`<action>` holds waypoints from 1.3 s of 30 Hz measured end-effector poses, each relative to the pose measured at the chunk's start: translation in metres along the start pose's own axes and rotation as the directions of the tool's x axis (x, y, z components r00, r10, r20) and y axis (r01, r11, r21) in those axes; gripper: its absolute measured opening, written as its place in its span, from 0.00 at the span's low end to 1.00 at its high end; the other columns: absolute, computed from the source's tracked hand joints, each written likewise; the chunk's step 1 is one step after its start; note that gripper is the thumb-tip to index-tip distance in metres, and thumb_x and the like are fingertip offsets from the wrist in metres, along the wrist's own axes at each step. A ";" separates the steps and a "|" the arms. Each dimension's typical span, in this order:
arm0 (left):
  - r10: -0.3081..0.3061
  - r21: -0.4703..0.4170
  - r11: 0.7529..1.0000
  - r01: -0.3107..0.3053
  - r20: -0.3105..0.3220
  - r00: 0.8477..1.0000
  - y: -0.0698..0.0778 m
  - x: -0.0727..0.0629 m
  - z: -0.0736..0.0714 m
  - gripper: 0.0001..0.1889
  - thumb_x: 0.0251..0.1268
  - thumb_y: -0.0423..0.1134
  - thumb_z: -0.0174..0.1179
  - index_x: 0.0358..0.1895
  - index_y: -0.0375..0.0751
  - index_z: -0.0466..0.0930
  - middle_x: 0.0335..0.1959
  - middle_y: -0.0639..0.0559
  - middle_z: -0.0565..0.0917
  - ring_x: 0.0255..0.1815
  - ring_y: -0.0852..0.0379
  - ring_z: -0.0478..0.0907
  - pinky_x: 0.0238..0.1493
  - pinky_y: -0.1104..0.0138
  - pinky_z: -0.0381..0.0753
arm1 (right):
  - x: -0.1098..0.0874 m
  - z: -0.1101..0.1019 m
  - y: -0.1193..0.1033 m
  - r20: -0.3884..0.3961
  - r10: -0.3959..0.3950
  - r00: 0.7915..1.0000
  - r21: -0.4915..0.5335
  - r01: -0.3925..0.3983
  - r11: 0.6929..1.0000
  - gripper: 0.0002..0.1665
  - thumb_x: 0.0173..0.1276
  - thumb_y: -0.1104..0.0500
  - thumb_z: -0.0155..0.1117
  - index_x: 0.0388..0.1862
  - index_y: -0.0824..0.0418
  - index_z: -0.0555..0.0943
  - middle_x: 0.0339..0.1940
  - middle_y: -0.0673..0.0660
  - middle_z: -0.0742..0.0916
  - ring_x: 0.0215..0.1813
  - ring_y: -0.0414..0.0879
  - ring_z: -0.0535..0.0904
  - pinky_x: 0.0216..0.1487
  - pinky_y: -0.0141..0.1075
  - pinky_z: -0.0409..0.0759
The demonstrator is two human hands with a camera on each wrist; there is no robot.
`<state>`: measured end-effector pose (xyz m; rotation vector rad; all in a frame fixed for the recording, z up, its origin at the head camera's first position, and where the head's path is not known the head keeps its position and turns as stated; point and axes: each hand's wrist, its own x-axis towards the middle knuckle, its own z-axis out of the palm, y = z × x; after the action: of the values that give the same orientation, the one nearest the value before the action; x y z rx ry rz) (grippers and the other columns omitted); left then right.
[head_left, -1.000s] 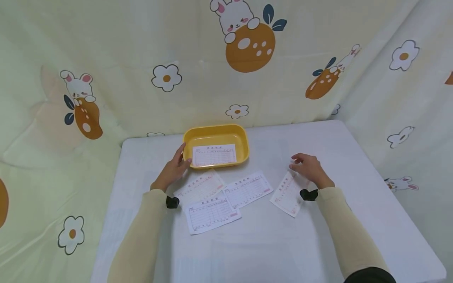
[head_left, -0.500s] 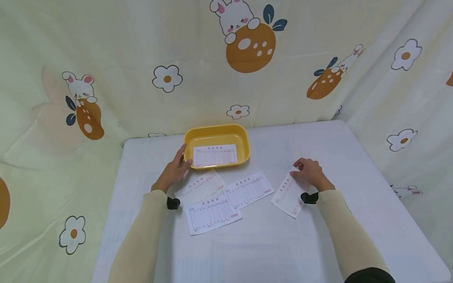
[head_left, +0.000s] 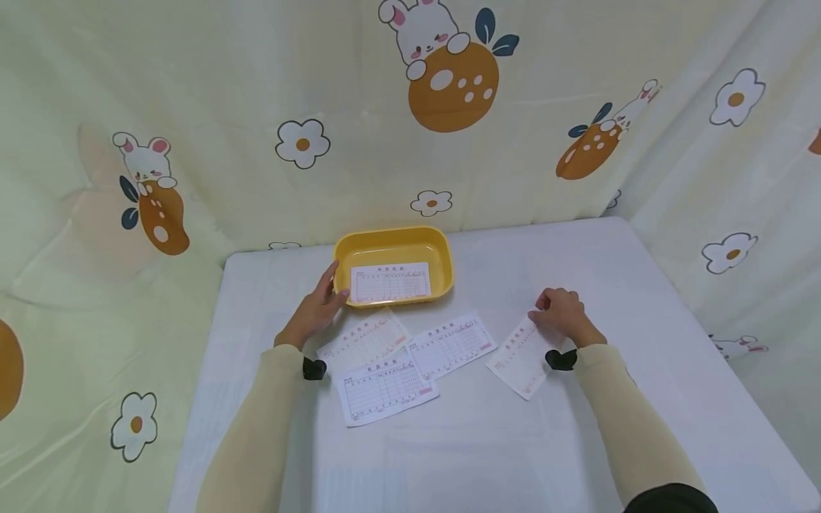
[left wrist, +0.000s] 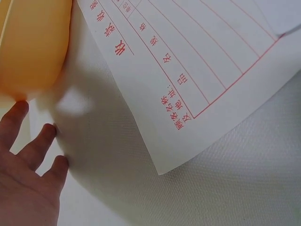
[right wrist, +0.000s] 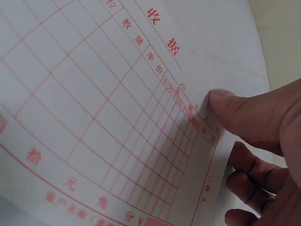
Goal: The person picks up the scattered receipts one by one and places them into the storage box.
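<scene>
My right hand (head_left: 563,315) pinches the upper right end of a printed receipt slip (head_left: 519,358), its thumb on the face and curled fingers at the edge behind. Red lines and characters cover that receipt slip (right wrist: 127,117) in the right wrist view. At the back of the table, my left hand (head_left: 314,313) touches the left front corner of a yellow tray (head_left: 391,249), its fingers spread and fairly straight. Another receipt slip (head_left: 390,283) lies inside the tray along its front wall.
Between the hands, a pinkish-printed slip (head_left: 362,338), a second slip (head_left: 452,344) and a third slip (head_left: 388,388) overlap on the white-covered table (head_left: 462,456). A patterned curtain (head_left: 359,85) hangs behind and at both sides.
My right hand has come down slightly and taken hold of the receipt slip's end. The slip's near end has shifted a little left. The left hand keeps its place at the tray.
</scene>
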<state>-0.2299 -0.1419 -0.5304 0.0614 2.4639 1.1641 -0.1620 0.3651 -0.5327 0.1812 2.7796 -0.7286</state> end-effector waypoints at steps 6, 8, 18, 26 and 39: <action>0.002 -0.017 1.000 -0.002 0.004 1.000 0.000 -0.001 0.000 0.43 0.84 0.57 0.53 0.88 0.77 0.34 0.88 0.44 0.52 0.87 0.38 0.50 0.81 0.38 0.52 | -0.005 -0.004 0.003 0.026 0.003 1.000 0.054 -0.004 0.999 0.11 0.78 0.60 0.66 0.44 0.69 0.79 0.39 0.63 0.82 0.48 0.62 0.73 0.46 0.49 0.76; 0.009 -0.021 1.000 -0.009 0.004 1.000 0.000 -0.001 -0.001 0.43 0.84 0.57 0.53 0.88 0.77 0.34 0.88 0.44 0.52 0.87 0.37 0.50 0.81 0.37 0.51 | -0.007 -0.005 0.004 0.031 0.003 1.000 0.077 -0.005 0.997 0.10 0.78 0.61 0.66 0.43 0.68 0.78 0.38 0.62 0.81 0.47 0.60 0.74 0.45 0.47 0.75; 0.006 -0.038 0.999 -0.005 0.003 1.000 -0.001 0.001 0.000 0.43 0.84 0.58 0.54 0.88 0.78 0.35 0.88 0.45 0.52 0.87 0.38 0.49 0.81 0.37 0.52 | -0.011 -0.012 0.006 -0.031 -0.062 0.998 0.091 0.065 0.994 0.08 0.77 0.63 0.66 0.39 0.68 0.77 0.35 0.61 0.80 0.43 0.58 0.75 0.43 0.45 0.74; 0.006 -0.018 1.000 -0.005 0.008 1.000 -0.002 0.000 -0.002 0.43 0.84 0.58 0.53 0.88 0.77 0.34 0.88 0.43 0.53 0.87 0.37 0.50 0.81 0.37 0.52 | -0.014 -0.023 0.004 -0.119 -0.145 0.982 0.065 0.153 0.986 0.06 0.76 0.65 0.64 0.40 0.69 0.81 0.36 0.62 0.84 0.41 0.58 0.77 0.42 0.45 0.75; -0.010 -0.030 0.999 0.010 0.001 1.000 -0.005 0.004 0.002 0.42 0.84 0.59 0.54 0.87 0.80 0.34 0.88 0.46 0.53 0.87 0.37 0.50 0.80 0.35 0.52 | -0.026 -0.043 -0.003 -0.157 -0.171 0.973 0.048 0.181 0.982 0.05 0.78 0.66 0.64 0.44 0.70 0.82 0.38 0.65 0.85 0.43 0.60 0.77 0.46 0.51 0.75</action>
<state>-0.2317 -0.1427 -0.5364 0.0402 2.4426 1.1969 -0.1471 0.3825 -0.4884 0.0012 2.9487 -0.8783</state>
